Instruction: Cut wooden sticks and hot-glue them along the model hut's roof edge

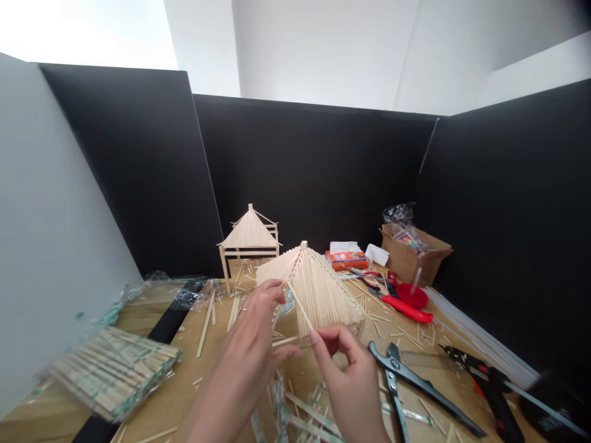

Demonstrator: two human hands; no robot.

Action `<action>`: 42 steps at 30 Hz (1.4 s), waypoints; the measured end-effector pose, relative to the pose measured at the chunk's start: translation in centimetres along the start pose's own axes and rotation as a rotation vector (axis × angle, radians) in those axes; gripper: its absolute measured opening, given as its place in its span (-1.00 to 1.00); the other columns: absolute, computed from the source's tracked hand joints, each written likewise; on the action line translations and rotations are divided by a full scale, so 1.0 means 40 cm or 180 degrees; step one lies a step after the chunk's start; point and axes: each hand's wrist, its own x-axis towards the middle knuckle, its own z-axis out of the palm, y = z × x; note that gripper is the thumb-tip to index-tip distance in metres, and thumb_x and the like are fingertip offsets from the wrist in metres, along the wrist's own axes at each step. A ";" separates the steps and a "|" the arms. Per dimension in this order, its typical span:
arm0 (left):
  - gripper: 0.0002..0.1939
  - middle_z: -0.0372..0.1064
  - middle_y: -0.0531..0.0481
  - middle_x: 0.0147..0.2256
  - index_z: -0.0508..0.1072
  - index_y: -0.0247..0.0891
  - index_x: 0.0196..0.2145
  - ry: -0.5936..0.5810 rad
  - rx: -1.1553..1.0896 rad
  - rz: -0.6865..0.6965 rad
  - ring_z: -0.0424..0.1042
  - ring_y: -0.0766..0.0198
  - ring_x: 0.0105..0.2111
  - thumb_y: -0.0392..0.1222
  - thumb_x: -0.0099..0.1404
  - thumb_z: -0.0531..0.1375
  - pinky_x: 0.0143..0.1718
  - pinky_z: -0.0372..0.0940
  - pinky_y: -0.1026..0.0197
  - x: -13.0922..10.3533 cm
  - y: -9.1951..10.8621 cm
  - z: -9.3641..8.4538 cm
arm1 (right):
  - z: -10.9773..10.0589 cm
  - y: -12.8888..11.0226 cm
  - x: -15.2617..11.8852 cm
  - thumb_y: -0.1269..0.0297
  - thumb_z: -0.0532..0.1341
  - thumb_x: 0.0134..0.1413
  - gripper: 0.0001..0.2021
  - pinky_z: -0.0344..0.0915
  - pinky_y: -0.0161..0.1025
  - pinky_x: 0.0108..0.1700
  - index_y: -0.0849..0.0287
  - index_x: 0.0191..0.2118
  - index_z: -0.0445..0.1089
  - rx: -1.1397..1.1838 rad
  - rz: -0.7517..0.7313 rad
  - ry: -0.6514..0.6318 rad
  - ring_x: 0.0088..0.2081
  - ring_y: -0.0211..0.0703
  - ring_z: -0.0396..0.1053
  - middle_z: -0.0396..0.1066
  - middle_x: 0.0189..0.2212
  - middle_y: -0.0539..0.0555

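A small pyramid-roofed model (318, 295) made of thin wooden sticks stands in front of me, one side of its roof partly uncovered. My left hand (252, 329) is at this uncovered side, its fingertips at the roof ridge and its thumb by the lower edge, spanning the frame. Between thumb and forefinger, my right hand (348, 375) pinches the lower end of a thin wooden stick (301, 306). That stick slants up across the roof, and its upper end lies close to my left fingertips. Behind on the left is a second stick model (249, 231) with a roof on posts.
Packs of wrapped sticks (115, 372) lie on the left. To the right are black-handled cutters (415, 381), a glue gun (484, 387), red-handled pliers (406, 307), a red dish (412, 295) and a cardboard box (410, 252). Orange tissues (347, 258) sit behind; stick scraps litter the table.
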 end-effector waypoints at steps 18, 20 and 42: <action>-0.49 0.02 -0.24 0.26 0.03 -0.06 0.01 -0.0355 -0.0260 0.0105 0.11 0.01 0.28 -0.39 0.24 0.19 0.17 0.19 -0.14 0.001 -0.005 -0.004 | 0.032 -0.015 -0.024 0.12 0.19 0.20 -0.71 0.24 -0.35 -0.40 0.14 -0.48 0.42 -0.0118 -0.0157 -0.0020 -0.50 -0.25 0.31 0.35 -0.58 -0.05; -0.50 0.01 -0.23 0.25 0.04 -0.06 0.00 -0.0335 -0.0279 0.0102 0.10 0.00 0.28 -0.38 0.24 0.20 0.17 0.19 -0.15 0.002 -0.006 -0.008 | 0.026 -0.022 -0.022 0.11 0.19 0.19 -0.71 0.24 -0.35 -0.40 0.14 -0.47 0.45 -0.0082 -0.0160 -0.0136 -0.50 -0.24 0.32 0.37 -0.57 -0.05; -0.56 0.09 -0.15 0.20 0.06 -0.09 -0.15 -0.0255 -0.0417 0.0084 0.11 0.11 0.26 -0.43 0.20 0.22 0.17 0.18 -0.04 0.016 0.008 -0.008 | -0.016 -0.045 -0.019 0.17 0.15 0.24 -0.76 0.28 -0.37 -0.38 0.12 -0.34 0.52 0.0225 -0.0232 -0.0159 -0.39 -0.20 0.42 0.47 -0.44 0.03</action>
